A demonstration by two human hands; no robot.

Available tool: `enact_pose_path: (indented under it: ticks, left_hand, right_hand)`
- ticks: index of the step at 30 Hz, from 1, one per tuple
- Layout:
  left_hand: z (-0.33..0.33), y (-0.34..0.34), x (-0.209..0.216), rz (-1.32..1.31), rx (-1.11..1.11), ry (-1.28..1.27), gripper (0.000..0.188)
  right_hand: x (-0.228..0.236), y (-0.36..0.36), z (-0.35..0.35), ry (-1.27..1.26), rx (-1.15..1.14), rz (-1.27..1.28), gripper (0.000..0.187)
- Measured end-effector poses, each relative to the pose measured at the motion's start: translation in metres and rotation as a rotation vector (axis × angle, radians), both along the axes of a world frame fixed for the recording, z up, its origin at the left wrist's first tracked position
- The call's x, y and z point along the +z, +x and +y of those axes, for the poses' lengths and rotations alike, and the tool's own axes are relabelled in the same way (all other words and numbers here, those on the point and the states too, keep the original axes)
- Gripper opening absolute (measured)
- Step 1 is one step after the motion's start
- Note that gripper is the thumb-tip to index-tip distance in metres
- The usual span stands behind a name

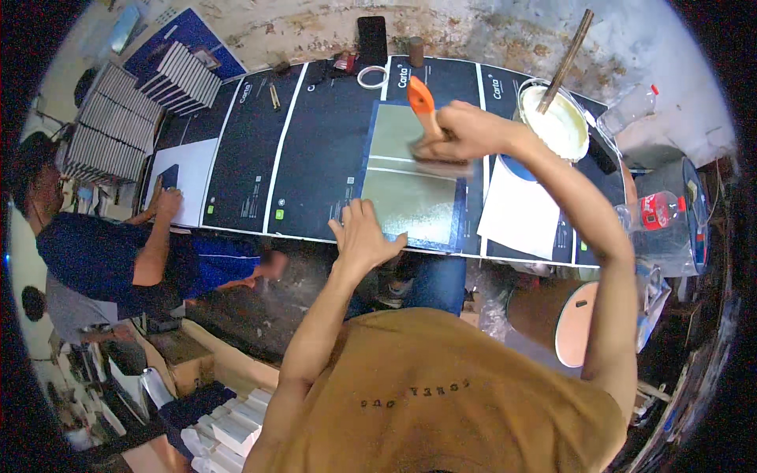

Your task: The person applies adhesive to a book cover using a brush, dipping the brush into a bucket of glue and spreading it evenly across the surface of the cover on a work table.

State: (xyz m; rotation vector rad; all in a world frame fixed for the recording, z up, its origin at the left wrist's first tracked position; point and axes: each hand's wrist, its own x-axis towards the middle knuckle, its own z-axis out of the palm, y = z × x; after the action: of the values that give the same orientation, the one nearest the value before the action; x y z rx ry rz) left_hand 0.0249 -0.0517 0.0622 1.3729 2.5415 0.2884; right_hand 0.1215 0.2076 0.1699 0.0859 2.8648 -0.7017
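Observation:
My right hand [471, 132] grips a brush with an orange handle [421, 98]; motion blurs the bristle end. The brush is over a blue-edged cover sheet [406, 201], which carries two grey-green panels with a pale strip between them. The nearer panel has a wet, speckled shine. Fingers spread, my left hand [364, 235] rests at the cover's near left edge. On the right, a bucket of white paste [561, 130] has a wooden stick [569, 59] leaning in it. White sheets [519, 214] lie beside the cover.
A co-worker [118, 244] sits at left, hands on a small dark blue book [169, 176]. Book stacks [114, 118] stand behind. A tape roll [372, 76] and black phone [372, 39] lie at the far edge. Plastic bottles [658, 211] are at right.

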Motion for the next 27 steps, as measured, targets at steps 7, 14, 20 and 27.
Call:
enact_pose_path:
  ticks: [7,14,20,27]
  left_hand:
    - [0.012,0.005,0.001,0.022,-0.045,-0.103,0.088]
    - [0.007,0.000,0.007,-0.028,-0.008,-0.100,0.084]
    - [0.006,0.001,0.005,-0.013,-0.011,-0.086,0.084]
    - [0.004,0.004,0.001,-0.016,0.013,-0.069,0.083]
  right_hand:
    - [-0.084,-0.093,0.012,-0.012,-0.077,0.379,0.041]
    - [-0.038,-0.053,0.035,0.152,-0.031,-0.069,0.028]
    - [-0.017,-0.067,0.004,-0.007,0.017,0.201,0.031]
    - [-0.058,-0.095,-0.002,0.012,0.013,0.150,0.030]
